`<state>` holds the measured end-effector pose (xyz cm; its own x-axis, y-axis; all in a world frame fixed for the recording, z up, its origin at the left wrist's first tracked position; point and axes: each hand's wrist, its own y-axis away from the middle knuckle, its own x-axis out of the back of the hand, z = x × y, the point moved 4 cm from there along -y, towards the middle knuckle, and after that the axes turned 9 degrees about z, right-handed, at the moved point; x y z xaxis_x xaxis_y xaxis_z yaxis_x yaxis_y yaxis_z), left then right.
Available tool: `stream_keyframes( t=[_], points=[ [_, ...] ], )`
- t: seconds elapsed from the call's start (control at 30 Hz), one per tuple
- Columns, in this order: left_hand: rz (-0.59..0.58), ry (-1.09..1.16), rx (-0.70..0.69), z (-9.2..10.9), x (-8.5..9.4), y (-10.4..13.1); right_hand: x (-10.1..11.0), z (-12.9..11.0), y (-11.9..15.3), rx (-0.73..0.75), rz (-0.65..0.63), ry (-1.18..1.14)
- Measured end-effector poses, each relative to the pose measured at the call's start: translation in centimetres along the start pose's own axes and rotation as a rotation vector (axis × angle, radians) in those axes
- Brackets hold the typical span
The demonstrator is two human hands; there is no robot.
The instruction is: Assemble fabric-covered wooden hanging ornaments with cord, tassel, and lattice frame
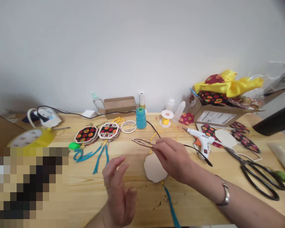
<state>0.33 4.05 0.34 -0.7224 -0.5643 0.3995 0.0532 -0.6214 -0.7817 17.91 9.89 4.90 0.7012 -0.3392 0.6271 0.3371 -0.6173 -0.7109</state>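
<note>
My right hand (172,158) pinches one end of a thin wooden openwork frame (142,142), held tilted nearly edge-on above the table. Below and partly behind that hand lies a pale scalloped panel (155,167), with yellow cord and a teal tassel (171,207) at its lower edge. To the left of the panel, my left hand (118,186) is raised with its fingers apart and nothing in them. Two finished-looking ornaments with dark floral cloth, one plain (86,134) and one under a lattice frame (108,130), rest at the left with teal tassels.
A white glue gun (204,142) and large black scissors (258,174) lie at the right. Teal thread (141,118), a yellow cord spool (166,118) and a round lattice piece (129,126) are farther back. A cloth-filled box (215,117) stands back right; a black cable (104,113) crosses the table.
</note>
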Motion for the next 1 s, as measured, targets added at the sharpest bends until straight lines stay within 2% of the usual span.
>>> stream_keyframes(
  t=[0.07, 0.17, 0.23, 0.33, 0.47, 0.57, 0.67, 0.73, 0.83, 0.9, 1.0],
  points=[
    [0.041, 0.042, -0.058, 0.2, 0.2, 0.1, -1.8, -0.8, -0.5, 0.197, -0.145, 0.104],
    [0.064, 0.073, -0.097, 0.5, 0.4, 0.2, -4.4, -1.8, -1.1, 0.325, -0.358, 0.206],
    [0.080, 0.081, -0.105, 0.6, 0.5, 0.1, -5.9, -2.4, -1.4, 0.328, -0.466, 0.235],
    [0.076, 0.088, -0.109, 0.5, 0.5, 0.0, -7.2, -3.0, -1.6, 0.303, -0.551, 0.250],
    [0.016, 0.079, -0.052, 0.2, 0.3, -0.1, -7.0, -3.2, -1.5, 0.256, -0.595, 0.203],
    [0.015, 0.072, -0.047, 0.0, 0.2, -0.1, -5.0, -3.0, -1.2, 0.201, -0.527, 0.192],
    [0.017, 0.079, -0.063, -0.1, 0.1, -0.1, -2.0, -2.2, -0.5, 0.110, -0.373, 0.194],
    [0.013, 0.083, -0.085, 0.0, 0.1, -0.2, 0.3, -0.8, 0.2, -0.001, -0.250, 0.186],
    [0.002, 0.086, -0.129, 0.2, 0.1, -0.4, 4.4, 3.1, 1.6, -0.208, -0.087, 0.215],
    [-0.009, 0.080, -0.148, 0.3, 0.1, -0.5, 7.5, 6.6, 2.7, -0.377, -0.048, 0.268],
    [-0.027, 0.059, -0.156, 0.3, 0.0, -0.7, 13.9, 12.2, 4.5, -0.741, 0.136, 0.465]
  ],
)
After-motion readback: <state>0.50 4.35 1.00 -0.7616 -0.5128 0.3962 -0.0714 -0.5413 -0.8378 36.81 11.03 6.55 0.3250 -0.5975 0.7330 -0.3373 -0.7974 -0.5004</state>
